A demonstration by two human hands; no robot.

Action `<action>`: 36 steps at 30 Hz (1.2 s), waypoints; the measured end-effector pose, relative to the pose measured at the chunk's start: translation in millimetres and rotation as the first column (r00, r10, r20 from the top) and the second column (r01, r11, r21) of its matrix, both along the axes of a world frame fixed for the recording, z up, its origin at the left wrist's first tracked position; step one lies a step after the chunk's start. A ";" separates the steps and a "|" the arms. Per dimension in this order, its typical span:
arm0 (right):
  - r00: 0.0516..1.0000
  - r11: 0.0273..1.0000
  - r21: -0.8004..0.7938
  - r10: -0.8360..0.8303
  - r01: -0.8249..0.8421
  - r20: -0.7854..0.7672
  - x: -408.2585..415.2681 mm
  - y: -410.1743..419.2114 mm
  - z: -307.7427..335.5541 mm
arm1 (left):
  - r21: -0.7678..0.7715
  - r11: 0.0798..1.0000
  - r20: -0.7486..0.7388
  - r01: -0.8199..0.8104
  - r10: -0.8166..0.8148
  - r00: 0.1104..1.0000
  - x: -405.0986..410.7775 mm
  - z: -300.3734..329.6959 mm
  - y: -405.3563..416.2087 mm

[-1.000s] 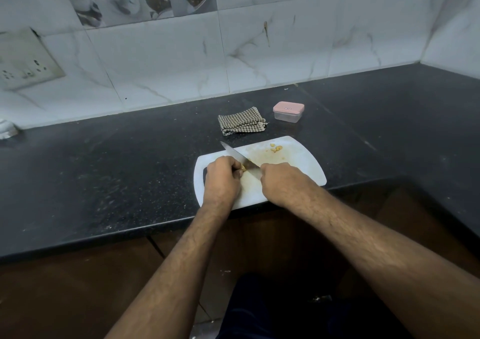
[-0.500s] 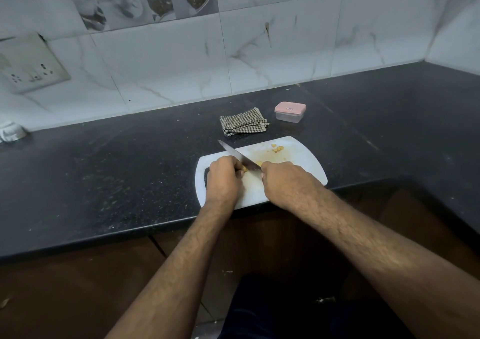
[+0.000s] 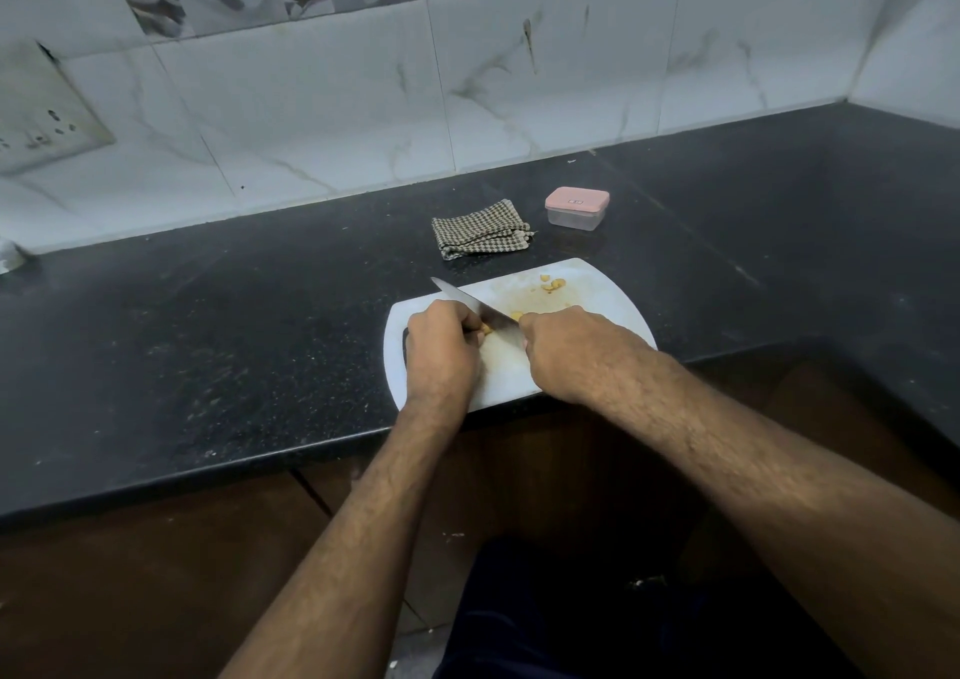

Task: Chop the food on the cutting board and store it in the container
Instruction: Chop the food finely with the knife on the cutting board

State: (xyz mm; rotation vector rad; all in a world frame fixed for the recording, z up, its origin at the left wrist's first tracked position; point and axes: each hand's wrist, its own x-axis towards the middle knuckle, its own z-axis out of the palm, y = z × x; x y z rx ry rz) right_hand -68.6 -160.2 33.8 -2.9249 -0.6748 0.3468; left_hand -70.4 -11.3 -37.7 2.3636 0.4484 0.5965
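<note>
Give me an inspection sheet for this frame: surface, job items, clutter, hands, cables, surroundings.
Surface: black speckled countertop, dusty.
Job's things: white cutting board at the counter's front edge; yellow food pieces on it; knife over the board; container behind the board, pink lid on.
Clutter: folded checked cloth left of the container.
Hands: left hand holds food; right hand grips the knife.
Cables: nothing seen.
Surroundings: marbled wall tiles, switch plate.

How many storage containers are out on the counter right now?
1. The pink-lidded container sits on the black counter behind the cutting board, just right of the checked cloth, with its lid on. No other shows, though the view cuts off at the edges.
</note>
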 end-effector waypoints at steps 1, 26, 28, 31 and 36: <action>1.000 1.000 -0.013 0.010 -0.010 0.002 0.9 1.4 1.5 | -0.017 1.000 0.003 0.003 -0.003 1.000 -0.2 -0.4 0.5; 0.999 0.999 -0.002 -0.037 0.037 0.006 -0.6 16.0 -9.6 | -0.011 0.997 0.039 0.078 -0.077 0.996 -4.9 -3.1 3.2; 0.999 0.999 -0.011 -0.034 0.034 0.010 -2.7 16.5 -9.4 | 0.004 0.997 0.035 0.083 -0.083 0.996 -4.6 -2.7 1.8; 0.999 0.999 -0.042 -0.032 0.032 -0.010 -5.3 15.4 -5.1 | -0.032 0.996 0.041 0.083 -0.081 0.996 -3.6 -4.3 4.1; 0.999 0.994 -0.109 -0.034 0.033 -0.009 -8.8 13.8 2.3 | -0.134 0.987 0.054 0.085 -0.079 0.995 -2.2 -8.3 10.5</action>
